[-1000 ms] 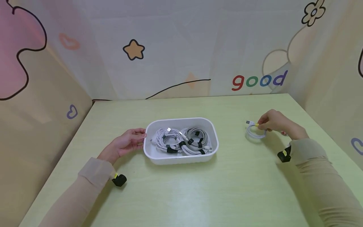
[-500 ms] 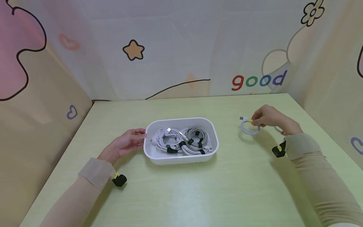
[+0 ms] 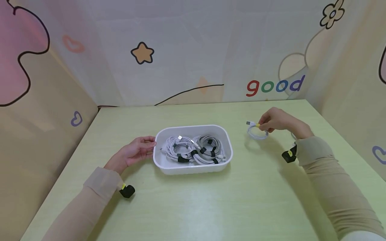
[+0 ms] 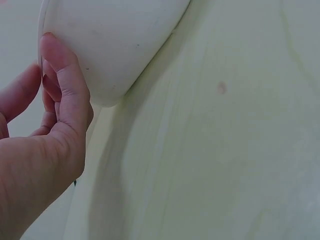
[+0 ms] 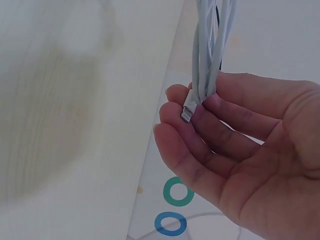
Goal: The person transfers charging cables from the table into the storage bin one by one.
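A white plastic bin (image 3: 193,170) stands mid-table with several coiled white cables (image 3: 208,160) inside, bound with black ties. At its left end my left hand (image 3: 135,152) holds the rim, thumb over the edge and fingers against the outer wall (image 4: 115,45). To the right of the bin, my right hand (image 3: 277,119) pinches a small coiled white charging cable (image 3: 256,136) with a yellow tie, raised over the table. Its USB plug (image 3: 249,123) points left. The right wrist view shows its slim metal-tipped connector (image 5: 187,111) beside the fingers and the loops (image 5: 205,55) above them.
Behind the right wrist, part of another white cable (image 3: 293,136) shows, mostly hidden. The pale green table (image 3: 193,204) meets a printed cloth backdrop (image 3: 193,50) at the back and sides. A small black camera (image 3: 127,191) hangs at each wrist.
My right hand has moved left and slightly toward the back, carrying the coiled charging cable closer to the bin. The left hand and the bin have stayed in place.
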`<state>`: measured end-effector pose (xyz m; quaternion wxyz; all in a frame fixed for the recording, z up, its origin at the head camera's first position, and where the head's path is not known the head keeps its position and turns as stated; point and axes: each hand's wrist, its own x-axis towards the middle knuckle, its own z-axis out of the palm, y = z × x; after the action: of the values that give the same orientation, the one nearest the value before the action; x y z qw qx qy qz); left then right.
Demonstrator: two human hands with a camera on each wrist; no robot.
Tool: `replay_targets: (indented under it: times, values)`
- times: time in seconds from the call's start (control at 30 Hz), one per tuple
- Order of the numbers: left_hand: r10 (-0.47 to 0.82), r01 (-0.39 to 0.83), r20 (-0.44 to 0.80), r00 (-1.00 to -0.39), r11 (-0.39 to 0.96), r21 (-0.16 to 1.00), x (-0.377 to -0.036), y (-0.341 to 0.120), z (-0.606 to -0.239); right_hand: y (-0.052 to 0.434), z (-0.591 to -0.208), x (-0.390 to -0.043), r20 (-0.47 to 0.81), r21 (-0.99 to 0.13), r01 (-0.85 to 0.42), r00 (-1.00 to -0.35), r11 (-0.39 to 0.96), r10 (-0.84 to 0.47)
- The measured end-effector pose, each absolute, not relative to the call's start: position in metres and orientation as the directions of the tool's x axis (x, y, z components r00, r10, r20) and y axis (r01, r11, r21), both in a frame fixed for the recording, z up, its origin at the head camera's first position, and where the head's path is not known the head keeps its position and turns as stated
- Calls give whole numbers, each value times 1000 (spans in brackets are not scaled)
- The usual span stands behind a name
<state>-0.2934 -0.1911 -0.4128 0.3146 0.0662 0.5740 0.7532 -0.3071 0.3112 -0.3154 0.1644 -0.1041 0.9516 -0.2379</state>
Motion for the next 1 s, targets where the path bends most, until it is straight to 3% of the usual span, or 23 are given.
replay_targets:
  times: [1.0]
  values:
    - [554,-397,-249,-794,-162,903,-295,-191,-416,237,-300,-306,-159,-555,-281,-888,783,-431]
